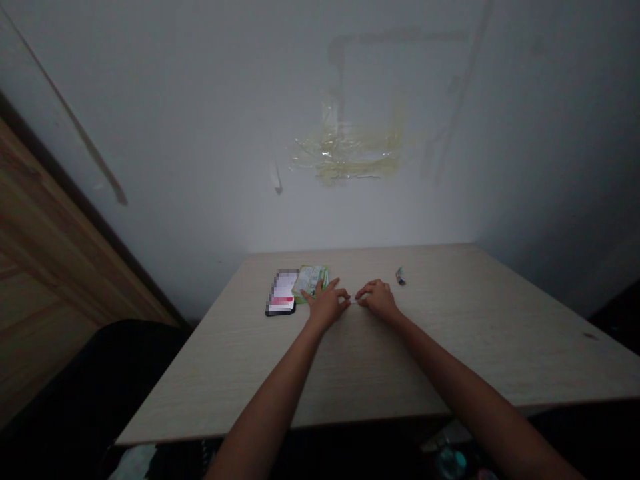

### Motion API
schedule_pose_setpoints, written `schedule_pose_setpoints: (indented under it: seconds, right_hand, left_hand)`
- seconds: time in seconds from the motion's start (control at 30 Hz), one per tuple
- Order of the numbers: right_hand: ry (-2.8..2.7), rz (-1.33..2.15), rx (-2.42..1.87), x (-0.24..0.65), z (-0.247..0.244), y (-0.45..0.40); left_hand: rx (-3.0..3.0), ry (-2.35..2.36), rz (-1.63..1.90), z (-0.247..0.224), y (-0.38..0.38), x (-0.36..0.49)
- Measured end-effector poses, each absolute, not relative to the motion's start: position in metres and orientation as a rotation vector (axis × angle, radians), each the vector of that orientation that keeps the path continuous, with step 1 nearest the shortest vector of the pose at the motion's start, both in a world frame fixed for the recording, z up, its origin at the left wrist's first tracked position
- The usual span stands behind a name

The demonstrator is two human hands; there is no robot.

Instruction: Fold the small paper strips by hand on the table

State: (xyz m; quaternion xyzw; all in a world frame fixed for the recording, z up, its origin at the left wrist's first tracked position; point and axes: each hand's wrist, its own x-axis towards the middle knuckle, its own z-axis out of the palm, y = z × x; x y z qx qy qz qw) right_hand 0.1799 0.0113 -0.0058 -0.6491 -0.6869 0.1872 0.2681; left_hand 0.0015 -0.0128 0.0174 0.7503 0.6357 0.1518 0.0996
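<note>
Between my two hands, low over the table, is a small whitish piece [353, 299]; it is too small and dim to tell its kind. My left hand [327, 303] pinches its left side between thumb and forefinger, the other fingers spread out toward a green-and-white packet [311, 280]. From the right, the bent fingers of my right hand [379, 299] close on the piece's other side. The packet lies partly against a phone [283, 292] with a lit screen. I cannot tell whether my left fingertips touch the packet.
A small crumpled wrapper [401, 276] lies beyond my right hand. The pale wooden table [450, 333] meets a wall [200, 133] with peeling tape [350, 153]. A dark shape and wooden panelling [40, 267] stand at left. A bottle [451, 461] shows below the front edge.
</note>
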Motion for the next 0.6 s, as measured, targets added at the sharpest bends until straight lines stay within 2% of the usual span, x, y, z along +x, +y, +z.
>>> schedule_pose_setpoints:
  seconds: [0.6]
  right_hand:
    - [-1.913,0.49,-1.696,0.189,-0.016,0.023]
  left_hand:
    - [2.196,1.863,0.361,0.018,-0.01,-0.007]
